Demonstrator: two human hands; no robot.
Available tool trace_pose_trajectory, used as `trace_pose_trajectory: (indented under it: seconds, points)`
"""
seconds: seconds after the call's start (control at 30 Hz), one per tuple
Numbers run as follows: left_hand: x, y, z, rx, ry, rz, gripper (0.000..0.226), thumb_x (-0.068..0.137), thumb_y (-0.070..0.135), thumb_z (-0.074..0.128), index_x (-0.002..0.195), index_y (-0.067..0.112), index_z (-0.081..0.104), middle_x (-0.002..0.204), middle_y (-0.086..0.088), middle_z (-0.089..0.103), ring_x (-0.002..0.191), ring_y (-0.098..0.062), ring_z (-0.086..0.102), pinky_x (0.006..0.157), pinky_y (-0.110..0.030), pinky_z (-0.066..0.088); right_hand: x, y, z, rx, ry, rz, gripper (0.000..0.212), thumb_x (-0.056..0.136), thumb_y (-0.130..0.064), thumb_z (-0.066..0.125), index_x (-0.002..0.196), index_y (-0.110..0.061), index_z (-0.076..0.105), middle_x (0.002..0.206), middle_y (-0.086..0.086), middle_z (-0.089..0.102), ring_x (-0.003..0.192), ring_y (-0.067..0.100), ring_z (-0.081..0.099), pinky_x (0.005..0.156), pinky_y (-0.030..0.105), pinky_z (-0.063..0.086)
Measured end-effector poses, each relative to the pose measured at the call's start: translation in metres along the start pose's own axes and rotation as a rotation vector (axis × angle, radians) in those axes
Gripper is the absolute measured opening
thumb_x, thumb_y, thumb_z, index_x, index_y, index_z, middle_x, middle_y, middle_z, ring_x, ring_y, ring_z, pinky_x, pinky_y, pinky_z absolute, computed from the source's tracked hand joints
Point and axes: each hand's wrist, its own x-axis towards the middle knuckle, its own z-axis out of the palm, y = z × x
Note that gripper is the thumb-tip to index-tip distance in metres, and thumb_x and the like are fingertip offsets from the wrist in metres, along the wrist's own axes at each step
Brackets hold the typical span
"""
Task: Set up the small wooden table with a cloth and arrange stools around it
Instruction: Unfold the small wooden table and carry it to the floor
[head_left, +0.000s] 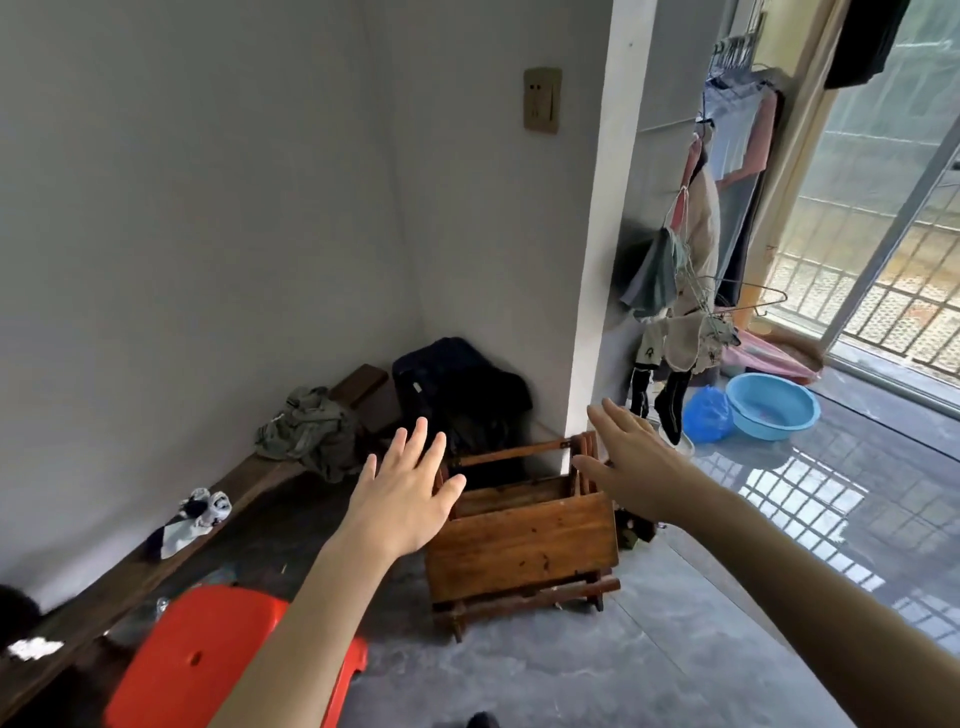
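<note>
A small wooden table (524, 545) stands folded on the grey floor by the wall corner, its brown top hanging upright and its legs stacked behind. My left hand (405, 488) is stretched out with spread fingers just left of the table's upper edge, holding nothing. My right hand (628, 457) reaches forward with straight fingers above the table's right top corner, also empty. An orange plastic stool (208, 660) sits at the lower left, partly behind my left forearm. No cloth for the table is plainly in view.
A long dark wooden bench (171, 545) runs along the left wall with crumpled clothes (306, 431) and socks on it. A dark bag (457, 389) sits in the corner. Hanging laundry (685, 291), a blue basin (774, 405) and a blue plastic bag stand right, near the balcony door.
</note>
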Motion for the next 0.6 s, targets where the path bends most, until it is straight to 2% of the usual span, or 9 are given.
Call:
trace_pose_trajectory:
  seconds: [0.4,0.5,0.6]
  points:
    - [0.171,-0.055,0.003,-0.039,-0.049,0.108,0.062,0.102,0.053,0.021,0.156,0.03,0.001,0.162,0.006,-0.016,0.149,-0.013,-0.012,0.12,-0.045,0.001,0.157,0.001,0.009,-0.036,-0.04,0.087,0.074,0.097,-0.053,0.04,0.155,-0.022,0.005,0.163,0.002,0.0,0.15,0.024,0.0,0.119,0.041,0.011]
    - [0.203,-0.067,0.013,-0.042,-0.031,0.122,0.063,0.101,0.053,0.023,0.156,0.03,0.002,0.163,0.006,-0.013,0.15,-0.013,-0.01,0.12,-0.045,0.003,0.179,0.012,0.019,-0.063,-0.051,0.113,0.074,0.097,-0.053,0.04,0.155,-0.023,0.005,0.163,0.001,0.001,0.15,0.023,0.001,0.119,0.041,0.012]
    - [0.229,-0.074,0.034,-0.025,-0.083,0.128,0.064,0.101,0.053,0.022,0.156,0.028,0.002,0.163,0.006,-0.013,0.15,-0.013,-0.01,0.12,-0.046,0.003,0.195,0.023,0.036,-0.087,-0.083,0.123,0.072,0.099,-0.05,0.04,0.155,-0.022,0.006,0.163,0.001,0.001,0.15,0.024,0.0,0.119,0.04,0.01]
